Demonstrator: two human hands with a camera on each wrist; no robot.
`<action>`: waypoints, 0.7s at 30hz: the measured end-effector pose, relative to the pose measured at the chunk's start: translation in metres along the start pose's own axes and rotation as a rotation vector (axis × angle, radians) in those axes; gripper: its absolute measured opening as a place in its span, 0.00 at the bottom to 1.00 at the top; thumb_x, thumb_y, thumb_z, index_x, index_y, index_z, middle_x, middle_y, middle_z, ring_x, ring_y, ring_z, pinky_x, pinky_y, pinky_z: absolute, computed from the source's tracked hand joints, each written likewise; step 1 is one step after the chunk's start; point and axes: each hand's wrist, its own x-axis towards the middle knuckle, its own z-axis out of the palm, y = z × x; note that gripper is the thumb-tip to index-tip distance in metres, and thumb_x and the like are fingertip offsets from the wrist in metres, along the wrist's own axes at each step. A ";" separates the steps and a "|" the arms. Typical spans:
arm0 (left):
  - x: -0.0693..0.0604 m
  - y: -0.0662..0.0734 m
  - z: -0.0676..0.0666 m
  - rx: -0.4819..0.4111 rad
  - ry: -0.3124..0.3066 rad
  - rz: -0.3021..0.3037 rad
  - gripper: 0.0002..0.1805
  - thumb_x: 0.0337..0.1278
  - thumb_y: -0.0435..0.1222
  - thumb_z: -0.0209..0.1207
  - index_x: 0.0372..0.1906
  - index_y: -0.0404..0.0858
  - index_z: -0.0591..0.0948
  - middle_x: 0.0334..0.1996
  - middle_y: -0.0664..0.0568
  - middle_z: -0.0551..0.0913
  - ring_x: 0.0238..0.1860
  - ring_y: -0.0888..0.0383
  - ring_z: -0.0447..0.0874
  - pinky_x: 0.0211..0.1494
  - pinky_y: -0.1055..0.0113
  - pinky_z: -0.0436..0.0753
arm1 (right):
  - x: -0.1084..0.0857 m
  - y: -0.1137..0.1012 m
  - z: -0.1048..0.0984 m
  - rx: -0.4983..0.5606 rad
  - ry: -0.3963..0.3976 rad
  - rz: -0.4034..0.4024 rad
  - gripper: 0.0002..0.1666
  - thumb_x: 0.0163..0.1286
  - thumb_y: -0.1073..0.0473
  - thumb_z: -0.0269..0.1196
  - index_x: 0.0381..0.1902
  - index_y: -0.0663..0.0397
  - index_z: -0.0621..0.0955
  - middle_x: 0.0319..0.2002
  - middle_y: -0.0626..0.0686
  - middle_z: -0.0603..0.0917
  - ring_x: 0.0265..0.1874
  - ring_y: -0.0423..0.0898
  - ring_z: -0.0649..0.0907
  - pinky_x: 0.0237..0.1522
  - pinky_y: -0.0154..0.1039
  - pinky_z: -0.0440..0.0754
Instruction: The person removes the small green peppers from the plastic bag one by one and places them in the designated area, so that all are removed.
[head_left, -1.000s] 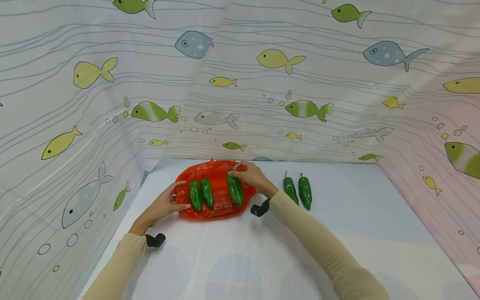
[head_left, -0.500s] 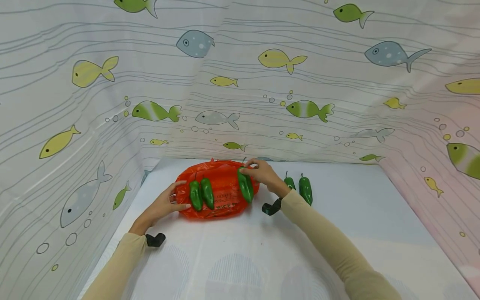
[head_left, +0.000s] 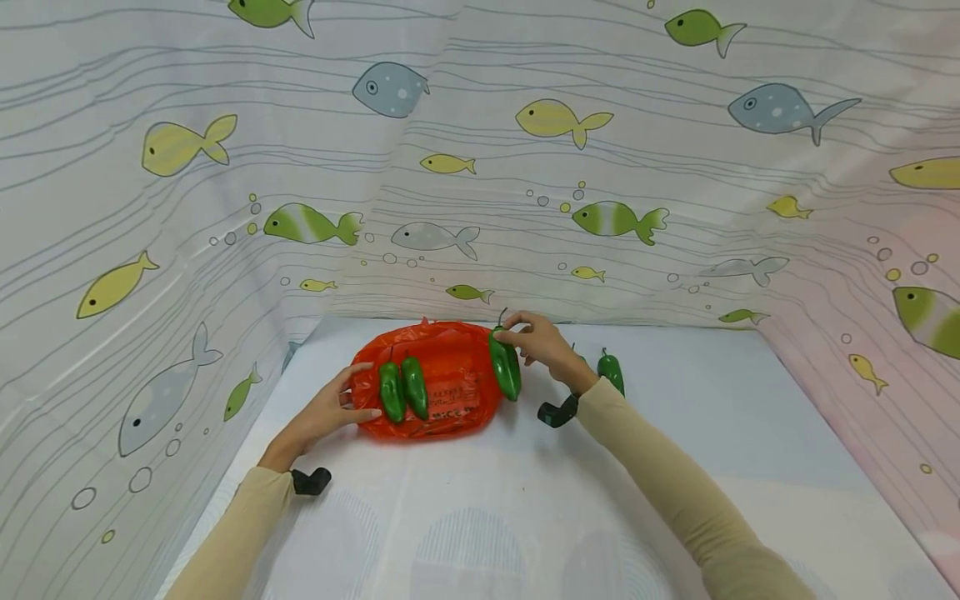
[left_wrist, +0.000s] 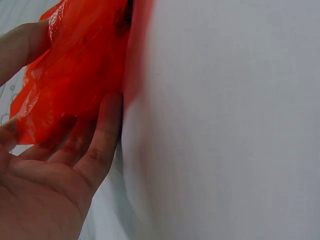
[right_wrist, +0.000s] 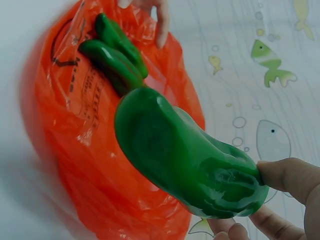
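A red plastic bag [head_left: 450, 387] lies on the table, with two green peppers [head_left: 391, 392] side by side on its left part. My left hand [head_left: 324, 412] holds the bag's left edge, thumb and fingers spread round the plastic; in the left wrist view some fingertips are hidden behind the red plastic [left_wrist: 87, 55]. With its thumb and fingers my right hand [head_left: 542, 340] pinches a third green pepper [head_left: 505, 367] near its stem end. That pepper hangs tilted over the bag's right edge. In the right wrist view the held pepper [right_wrist: 185, 155] covers part of the bag.
Two more green peppers lie right of the bag; one [head_left: 611, 368] shows in part, the other is mostly hidden behind my right wrist. White table cloth [head_left: 450, 500] spreads in front. A fish-print curtain [head_left: 487, 208] stands at the back and both sides.
My right hand has moved right with the pinched pepper, from over the bag's right half to its right edge. The left hand and the two peppers on the bag have stayed put.
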 end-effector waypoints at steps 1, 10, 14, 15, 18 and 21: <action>0.000 0.000 0.000 0.003 -0.001 0.003 0.49 0.58 0.40 0.74 0.80 0.47 0.59 0.73 0.38 0.64 0.66 0.35 0.72 0.64 0.44 0.77 | 0.000 0.001 -0.001 -0.003 0.002 0.003 0.21 0.70 0.45 0.69 0.54 0.49 0.81 0.38 0.54 0.83 0.35 0.58 0.77 0.31 0.40 0.80; -0.001 0.001 0.001 -0.007 -0.008 0.017 0.49 0.59 0.39 0.73 0.80 0.45 0.58 0.73 0.37 0.65 0.65 0.36 0.73 0.63 0.48 0.79 | -0.006 0.008 -0.013 -0.022 0.020 0.017 0.22 0.70 0.42 0.69 0.53 0.46 0.79 0.43 0.54 0.83 0.37 0.56 0.77 0.36 0.44 0.80; -0.001 0.000 0.001 -0.013 -0.009 0.012 0.49 0.59 0.39 0.73 0.80 0.46 0.58 0.73 0.37 0.65 0.66 0.36 0.73 0.64 0.47 0.78 | -0.010 0.012 -0.018 0.003 0.018 0.021 0.21 0.70 0.43 0.69 0.53 0.47 0.79 0.41 0.55 0.83 0.37 0.60 0.77 0.43 0.55 0.80; -0.001 0.000 0.001 -0.016 -0.010 0.009 0.49 0.59 0.39 0.73 0.80 0.45 0.58 0.73 0.37 0.65 0.66 0.36 0.73 0.64 0.47 0.79 | -0.011 0.013 -0.019 0.007 0.019 0.022 0.21 0.70 0.43 0.69 0.53 0.47 0.79 0.40 0.55 0.84 0.36 0.60 0.77 0.44 0.57 0.80; -0.002 0.001 0.001 -0.030 -0.009 0.000 0.49 0.59 0.38 0.73 0.80 0.45 0.57 0.72 0.36 0.66 0.65 0.36 0.73 0.62 0.48 0.80 | -0.013 0.017 -0.024 0.014 0.028 0.022 0.21 0.70 0.44 0.69 0.54 0.48 0.80 0.39 0.55 0.83 0.33 0.57 0.76 0.41 0.54 0.80; -0.002 0.001 0.001 -0.032 -0.009 -0.001 0.49 0.59 0.38 0.73 0.80 0.44 0.57 0.72 0.36 0.66 0.65 0.36 0.74 0.62 0.48 0.80 | -0.015 0.021 -0.029 0.010 0.045 0.017 0.22 0.70 0.43 0.69 0.54 0.47 0.80 0.36 0.54 0.83 0.33 0.58 0.76 0.37 0.49 0.79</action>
